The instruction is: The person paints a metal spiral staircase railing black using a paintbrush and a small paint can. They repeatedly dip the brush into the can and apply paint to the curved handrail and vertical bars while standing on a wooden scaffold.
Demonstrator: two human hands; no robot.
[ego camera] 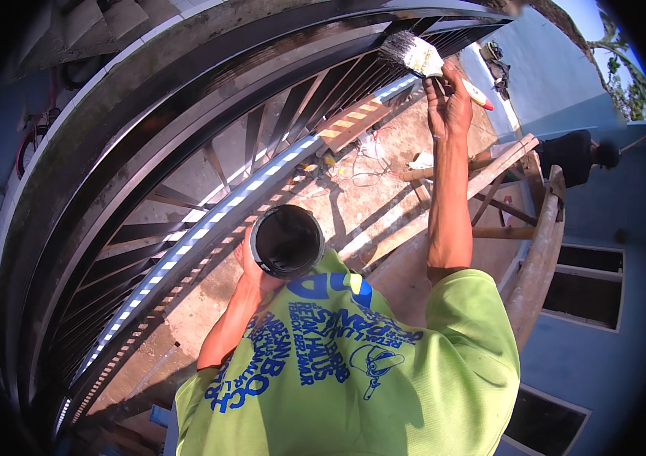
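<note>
My right hand [449, 105] grips a wide flat paintbrush [422, 57] by its pale handle, which ends in a red tip. Dark paint covers the bristles, and white paint smears the ferrule part. The bristles lie over the far upper end of a dark metal railing [266, 131]; whether they touch it I cannot tell. Close to my chest, my left hand [255, 273] holds an open round can [287, 240] from its side. Dark paint shows inside the can, and its rim is coated too.
A wooden trestle [528, 171] with poles stands to the right. Beyond it is another person [568, 157] in dark clothing, by a blue wall [602, 216] with windows. Wires and scraps [371, 154] litter the ground below. Behind the railing a bicycle [32, 145] is partly visible.
</note>
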